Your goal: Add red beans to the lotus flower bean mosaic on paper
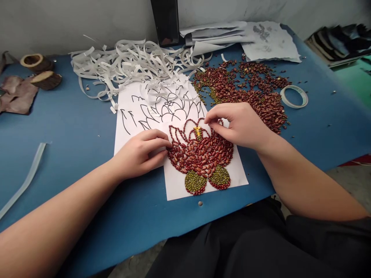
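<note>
One blue tabletop (pixel 78 131), grey wall (pixel 87 23) behind, bean mosaic (pixel 199 154) on paper (pixel 174 190)

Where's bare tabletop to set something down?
Left: blue tabletop between the pale strip and line drawing, beyond the left forearm. Right: outward of the tape roll, specks aside. Crowded: far side, with paper strips, bean pile, papers; also the bean flower, left hand and right hand at its edges.

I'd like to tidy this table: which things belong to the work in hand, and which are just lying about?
Seem in use: bean flower, at left hand and right hand; its sheet; loose beans.
Probably lying about: paper strips, tape, wood pieces, papers, perhaps the drawing.
</note>
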The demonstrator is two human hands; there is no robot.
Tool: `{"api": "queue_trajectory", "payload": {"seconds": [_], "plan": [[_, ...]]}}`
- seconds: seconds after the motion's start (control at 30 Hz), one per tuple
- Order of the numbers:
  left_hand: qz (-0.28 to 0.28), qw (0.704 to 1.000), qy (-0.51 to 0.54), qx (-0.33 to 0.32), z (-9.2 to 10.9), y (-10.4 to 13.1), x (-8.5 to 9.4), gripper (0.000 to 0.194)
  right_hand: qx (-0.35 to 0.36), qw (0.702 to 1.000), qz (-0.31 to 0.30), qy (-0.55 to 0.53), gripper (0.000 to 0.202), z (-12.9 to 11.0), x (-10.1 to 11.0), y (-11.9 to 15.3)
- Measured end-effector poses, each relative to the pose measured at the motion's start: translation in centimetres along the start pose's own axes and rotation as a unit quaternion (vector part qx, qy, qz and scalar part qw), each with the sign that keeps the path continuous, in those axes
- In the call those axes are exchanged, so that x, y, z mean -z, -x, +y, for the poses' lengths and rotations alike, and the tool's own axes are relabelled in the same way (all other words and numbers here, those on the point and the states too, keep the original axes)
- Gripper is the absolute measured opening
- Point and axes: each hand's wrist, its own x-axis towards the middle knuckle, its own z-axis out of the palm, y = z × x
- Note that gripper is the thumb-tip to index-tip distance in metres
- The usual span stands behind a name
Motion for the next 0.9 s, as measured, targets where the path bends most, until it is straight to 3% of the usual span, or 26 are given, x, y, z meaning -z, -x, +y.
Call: {"api": "queue_trajectory", "payload": {"seconds": [0.17, 0.4, 0.63, 0.9], "plan": [[0.001, 1.0, 0.007, 0.006, 0.1, 0.0, 0.0, 0.024, -0.005, 0.998, 0.023, -0.058, 0.02, 0.1, -0.8, -0.1], [-0.003, 1.0, -0.001, 0.003, 0.2, -0.1, 0.2, 0.023, 0.063, 0.994, 0.029, -0.084, 0.018, -0.9, -2.6, -0.3], [0.006, 1.0, -0.007, -0.006, 0.2, -0.1, 0.0, 0.023, 0.108, 0.991, -0.011, -0.074, 0.021, -1.3, -4.5, -1.0], [0.002, 1.0, -0.018, -0.013, 0.7, -0.6, 0.5, 0.023, 0.137, 0.988, -0.041, -0.059, 0.02, -1.2, -5.1, -1.4]]}}
